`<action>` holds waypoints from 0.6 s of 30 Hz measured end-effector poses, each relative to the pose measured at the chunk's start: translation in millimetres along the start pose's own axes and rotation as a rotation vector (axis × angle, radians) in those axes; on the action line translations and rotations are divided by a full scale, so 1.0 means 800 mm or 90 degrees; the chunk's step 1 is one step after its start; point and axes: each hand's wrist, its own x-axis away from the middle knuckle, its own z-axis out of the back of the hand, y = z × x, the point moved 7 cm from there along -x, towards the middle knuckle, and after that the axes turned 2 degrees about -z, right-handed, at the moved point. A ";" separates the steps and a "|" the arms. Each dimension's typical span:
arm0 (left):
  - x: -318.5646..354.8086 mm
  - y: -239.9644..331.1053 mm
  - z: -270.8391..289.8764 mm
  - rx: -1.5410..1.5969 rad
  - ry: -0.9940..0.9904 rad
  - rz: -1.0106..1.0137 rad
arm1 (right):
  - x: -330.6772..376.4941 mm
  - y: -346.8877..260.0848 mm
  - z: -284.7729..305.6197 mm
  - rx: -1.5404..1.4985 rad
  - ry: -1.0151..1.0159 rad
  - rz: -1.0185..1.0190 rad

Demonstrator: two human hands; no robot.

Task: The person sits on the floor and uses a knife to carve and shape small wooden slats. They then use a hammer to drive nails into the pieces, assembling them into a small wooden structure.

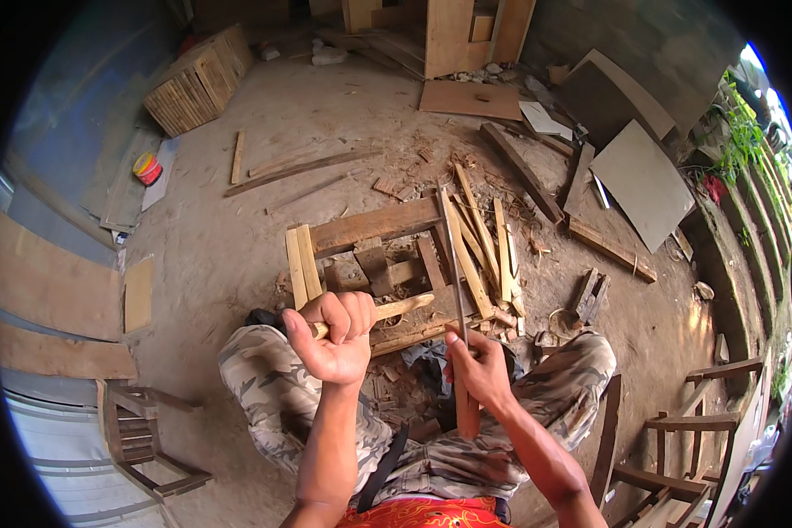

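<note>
In front of me my left hand (pixel 336 334) is closed in a fist round a short pale wooden stick (pixel 405 307), its far part reaching right toward the blade. My right hand (pixel 481 365) grips a long knife (pixel 457 282) where its thin dark blade meets the brown wooden handle. The blade points away from me, with the handle hanging down toward my lap. Below and beyond both hands lies a low frame of heavy timber (pixel 374 226), with wood blocks (pixel 374 264) inside it.
Pale wood strips (pixel 480 238) lie in a pile right of the frame, among shavings. Dark beams (pixel 524 172) and grey boards (pixel 644 180) are on the right floor. A wooden crate (pixel 200 81) and a red tub (pixel 148 169) stand far left. Wooden chair frames (pixel 700 422) are near right.
</note>
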 end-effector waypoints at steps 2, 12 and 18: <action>-0.002 -0.008 -0.001 0.009 -0.046 0.034 | 0.010 0.007 -0.009 0.047 -0.032 0.001; 0.007 -0.017 0.009 0.007 -0.089 0.099 | 0.033 -0.027 -0.016 0.133 0.020 0.207; 0.008 -0.013 0.008 0.016 -0.093 0.100 | 0.027 -0.035 -0.031 0.256 0.042 0.265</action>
